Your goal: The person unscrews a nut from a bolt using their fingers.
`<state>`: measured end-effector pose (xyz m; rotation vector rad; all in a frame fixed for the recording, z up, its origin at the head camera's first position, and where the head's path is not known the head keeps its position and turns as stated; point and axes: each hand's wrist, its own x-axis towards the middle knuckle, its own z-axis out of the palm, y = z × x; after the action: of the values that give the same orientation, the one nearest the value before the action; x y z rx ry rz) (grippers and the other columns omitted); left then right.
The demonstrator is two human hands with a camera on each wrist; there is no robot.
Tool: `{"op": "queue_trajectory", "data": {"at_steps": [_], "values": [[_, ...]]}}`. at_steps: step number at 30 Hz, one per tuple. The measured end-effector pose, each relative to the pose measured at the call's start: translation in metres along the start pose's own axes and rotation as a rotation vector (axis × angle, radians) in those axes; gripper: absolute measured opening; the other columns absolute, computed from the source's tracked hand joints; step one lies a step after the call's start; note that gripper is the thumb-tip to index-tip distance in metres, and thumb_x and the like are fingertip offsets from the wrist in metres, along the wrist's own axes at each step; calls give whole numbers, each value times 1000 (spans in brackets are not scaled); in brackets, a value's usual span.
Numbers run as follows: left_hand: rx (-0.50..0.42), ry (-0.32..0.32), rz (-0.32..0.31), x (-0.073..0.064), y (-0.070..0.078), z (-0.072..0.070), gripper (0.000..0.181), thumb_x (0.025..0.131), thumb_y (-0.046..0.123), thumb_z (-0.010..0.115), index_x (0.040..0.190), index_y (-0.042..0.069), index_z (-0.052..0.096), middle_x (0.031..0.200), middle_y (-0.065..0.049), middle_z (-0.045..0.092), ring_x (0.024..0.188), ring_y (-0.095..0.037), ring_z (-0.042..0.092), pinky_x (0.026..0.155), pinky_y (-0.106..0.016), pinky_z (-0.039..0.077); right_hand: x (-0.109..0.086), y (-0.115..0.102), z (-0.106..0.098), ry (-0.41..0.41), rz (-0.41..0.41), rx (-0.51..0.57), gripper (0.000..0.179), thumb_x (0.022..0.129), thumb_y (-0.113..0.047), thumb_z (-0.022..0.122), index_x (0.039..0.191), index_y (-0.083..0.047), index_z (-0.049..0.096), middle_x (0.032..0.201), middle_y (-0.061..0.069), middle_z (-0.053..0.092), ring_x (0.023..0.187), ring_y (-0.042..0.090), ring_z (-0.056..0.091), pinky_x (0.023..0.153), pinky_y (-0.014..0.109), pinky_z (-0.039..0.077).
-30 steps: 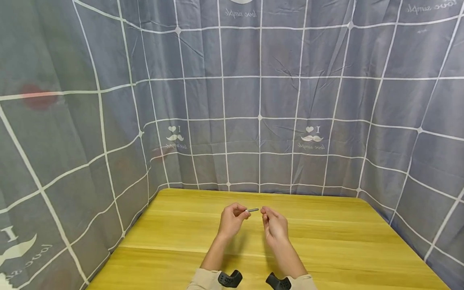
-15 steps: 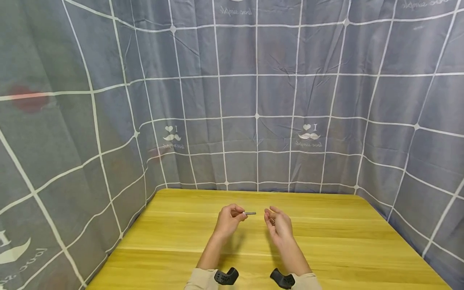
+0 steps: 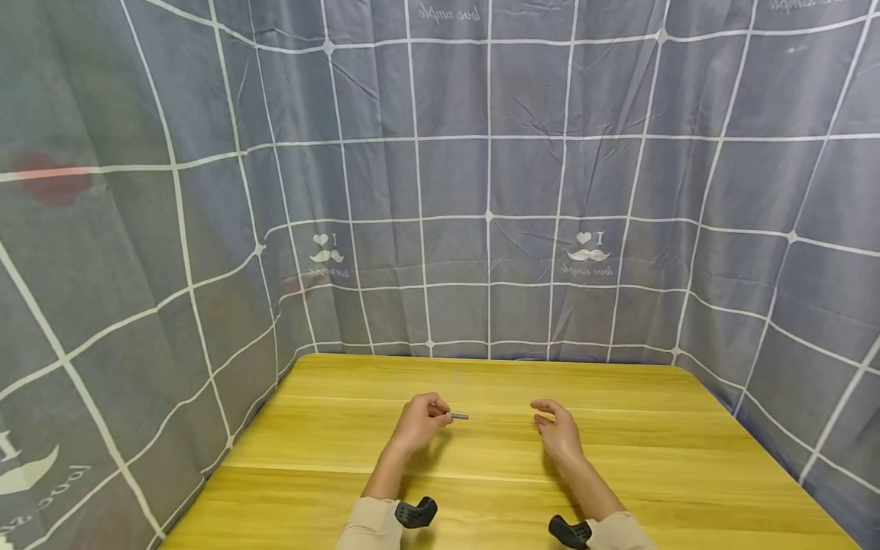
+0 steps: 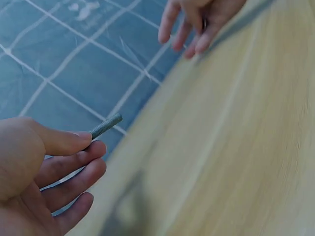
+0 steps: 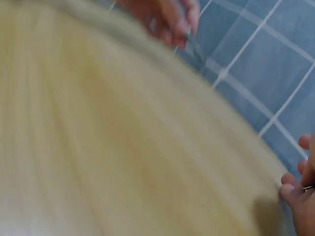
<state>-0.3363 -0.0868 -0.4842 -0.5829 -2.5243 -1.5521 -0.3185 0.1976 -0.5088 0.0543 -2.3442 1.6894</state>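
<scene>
My left hand (image 3: 421,422) pinches a grey metal bolt (image 3: 459,416) between thumb and fingers, above the table. In the left wrist view the threaded shank of the bolt (image 4: 107,126) points up and right, while its other end is hidden in the grip. Well to the right, my right hand (image 3: 560,434) is held over the table with its fingers bent toward the left hand. A small metal piece (image 5: 308,188) shows between its thumb and finger in the right wrist view, mostly covered; I cannot tell its kind.
The yellow wood-grain table (image 3: 481,500) spreads under both hands. Grey curtains (image 3: 454,183) with white grid lines stand behind it and on both sides. A black wrist device (image 3: 416,512) sits at the left sleeve, and another black device (image 3: 571,532) at the right.
The hands have moved apart, the left one leftward with the bolt and the right one rightward, both slightly nearer the body. The right hand's fingers have spread a little.
</scene>
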Motion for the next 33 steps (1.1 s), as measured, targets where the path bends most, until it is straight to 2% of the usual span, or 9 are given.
{"op": "queue_trajectory", "data": {"at_steps": [2, 5, 7, 11, 17, 19, 24, 33], "values": [[30, -3, -5, 0, -8, -2, 6, 94, -2, 73, 94, -1, 68, 84, -4, 69, 80, -20, 66, 73, -39, 54, 3, 11, -4, -2, -122, -205, 46, 87, 29, 42, 121, 7, 65, 133, 33, 54, 119, 52, 59, 84, 46, 58], [46, -23, -17, 1, -17, -4, 6, 94, -3, 72, 93, 0, 67, 83, -3, 68, 79, -19, 64, 72, -39, 53, 5, 23, -10, -5, -270, -444, 51, 78, 32, 43, 111, 3, 70, 127, 31, 58, 114, 50, 61, 85, 53, 56], [53, -38, -18, 3, -22, -6, 7, 94, -3, 73, 93, 1, 67, 83, -2, 68, 79, -18, 63, 71, -37, 53, 6, 27, -11, -10, -346, -544, 47, 78, 32, 47, 106, 1, 71, 123, 27, 59, 111, 48, 61, 89, 57, 54], [81, -74, -3, 6, -26, -10, 5, 94, -2, 74, 93, 0, 69, 83, -3, 69, 78, -17, 63, 71, -35, 52, 7, 31, -13, -45, -420, -658, 42, 80, 30, 56, 105, -1, 70, 120, 23, 60, 110, 45, 62, 87, 54, 54], [106, -110, 33, 12, -30, -11, 4, 91, -2, 77, 91, -1, 73, 81, 0, 69, 76, -14, 63, 72, -33, 52, 7, 32, -15, -98, -444, -680, 42, 85, 28, 53, 111, 0, 68, 119, 20, 61, 112, 43, 62, 93, 54, 52], [110, -116, 44, 14, -32, -11, 5, 89, -3, 78, 90, -1, 75, 81, 0, 70, 76, -13, 63, 73, -33, 52, 7, 32, -16, -106, -432, -666, 37, 90, 25, 53, 112, -1, 69, 120, 20, 61, 113, 43, 61, 94, 55, 52], [109, -122, 39, 15, -36, -11, 6, 89, -5, 78, 91, -1, 75, 82, -1, 69, 77, -13, 61, 73, -33, 52, 8, 34, -22, -81, -409, -648, 26, 95, 16, 57, 109, 0, 71, 120, 22, 62, 111, 45, 62, 91, 56, 53], [116, -153, 38, 16, -35, -13, 6, 88, -6, 78, 90, -2, 74, 81, -2, 68, 75, -14, 60, 71, -31, 50, 1, 34, -36, -75, -367, -642, 20, 97, 6, 61, 112, -2, 73, 121, 21, 63, 112, 44, 60, 92, 58, 51]]}}
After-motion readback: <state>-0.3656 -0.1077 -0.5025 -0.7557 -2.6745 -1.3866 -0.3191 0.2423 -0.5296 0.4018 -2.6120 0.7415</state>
